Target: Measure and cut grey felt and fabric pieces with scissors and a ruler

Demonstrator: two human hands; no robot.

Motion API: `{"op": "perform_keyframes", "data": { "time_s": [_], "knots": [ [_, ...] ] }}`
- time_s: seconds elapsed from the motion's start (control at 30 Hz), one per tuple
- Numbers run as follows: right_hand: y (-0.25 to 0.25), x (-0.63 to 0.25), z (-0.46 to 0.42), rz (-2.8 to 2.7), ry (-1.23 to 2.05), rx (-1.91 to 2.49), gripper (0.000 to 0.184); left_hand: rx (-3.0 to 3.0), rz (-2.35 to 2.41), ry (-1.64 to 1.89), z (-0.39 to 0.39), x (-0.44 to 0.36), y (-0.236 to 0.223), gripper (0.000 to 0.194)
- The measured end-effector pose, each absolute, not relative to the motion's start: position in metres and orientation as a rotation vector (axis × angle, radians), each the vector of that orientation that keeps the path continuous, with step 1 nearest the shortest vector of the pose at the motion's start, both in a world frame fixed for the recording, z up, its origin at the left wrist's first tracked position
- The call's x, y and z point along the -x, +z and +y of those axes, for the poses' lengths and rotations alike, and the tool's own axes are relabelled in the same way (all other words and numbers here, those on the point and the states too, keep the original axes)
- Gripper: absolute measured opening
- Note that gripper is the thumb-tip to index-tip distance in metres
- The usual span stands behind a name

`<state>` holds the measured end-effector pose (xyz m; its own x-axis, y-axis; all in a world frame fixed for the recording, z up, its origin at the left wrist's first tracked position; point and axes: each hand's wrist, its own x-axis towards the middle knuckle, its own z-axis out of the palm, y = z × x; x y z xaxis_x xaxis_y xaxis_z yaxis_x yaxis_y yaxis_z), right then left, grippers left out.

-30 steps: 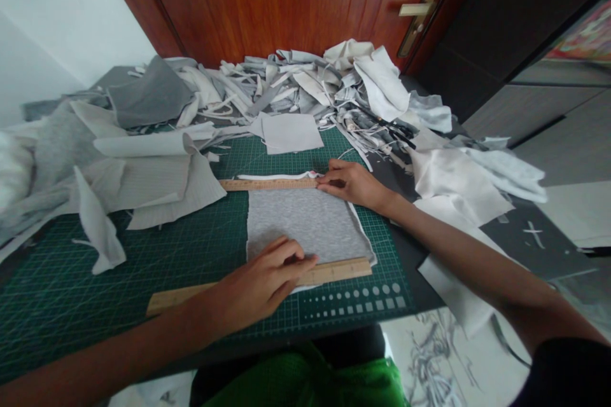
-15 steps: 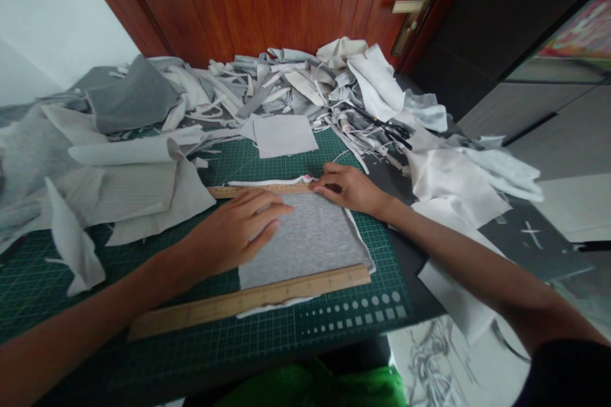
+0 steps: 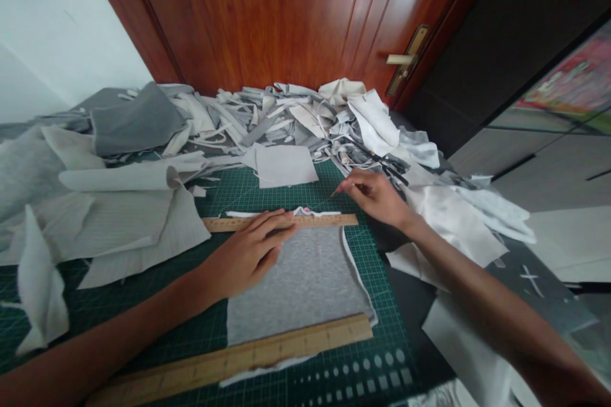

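A grey piece of fabric [image 3: 310,280] lies flat on the green cutting mat [image 3: 382,280]. Across its far edge runs a wooden ruler [image 3: 329,221], and my left hand [image 3: 252,248] rests on it with fingers stretched out. Beyond this ruler shows a strip of the fabric's white edge with a small pink spot. My right hand [image 3: 377,197] is raised off the fabric, to the right of the ruler's end, pinching a thin pin-like object [image 3: 335,191]. A second, wider wooden ruler [image 3: 296,344] crosses the fabric's near edge.
Grey and white fabric scraps [image 3: 267,114] heap along the back, by a red wooden door [image 3: 248,19]. Black-handled scissors [image 3: 382,159] lie among the scraps at right. Larger cream cloth pieces [image 3: 143,216] cover the mat's left side. A pale square piece [image 3: 286,165] lies behind the ruler.
My right hand has left the ruler's right end and moved right and up, the thin object now visible in its fingers. My left hand stays on the ruler. The camera view has tilted upward.
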<state>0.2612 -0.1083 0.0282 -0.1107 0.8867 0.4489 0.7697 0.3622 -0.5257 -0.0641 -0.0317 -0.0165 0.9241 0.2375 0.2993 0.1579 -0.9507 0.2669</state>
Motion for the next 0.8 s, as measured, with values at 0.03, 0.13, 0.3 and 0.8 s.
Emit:
{"op": "perform_keyframes", "data": {
  "time_s": [0.03, 0.13, 0.3, 0.8],
  "knots": [
    [0.032, -0.273, -0.106, -1.864, 0.130, 1.515, 0.031, -2.845, 0.295, 0.492, -0.032, 0.065, -0.016, 0.048],
    [0.035, -0.309, -0.103, -1.831, -0.027, 1.751, 0.026, -2.847, 0.292, 0.516, -0.031, 0.066, -0.017, 0.049],
    [0.031, -0.348, -0.107, -1.833, -0.220, 2.026, 0.025, -2.830, 0.301, 0.535, -0.030, 0.066, -0.019, 0.052],
    [-0.014, -0.409, -0.111, -1.615, -0.434, 2.529, 0.043, -2.848, 0.264, 0.617, -0.027, 0.061, -0.016, 0.045]
  ]
}}
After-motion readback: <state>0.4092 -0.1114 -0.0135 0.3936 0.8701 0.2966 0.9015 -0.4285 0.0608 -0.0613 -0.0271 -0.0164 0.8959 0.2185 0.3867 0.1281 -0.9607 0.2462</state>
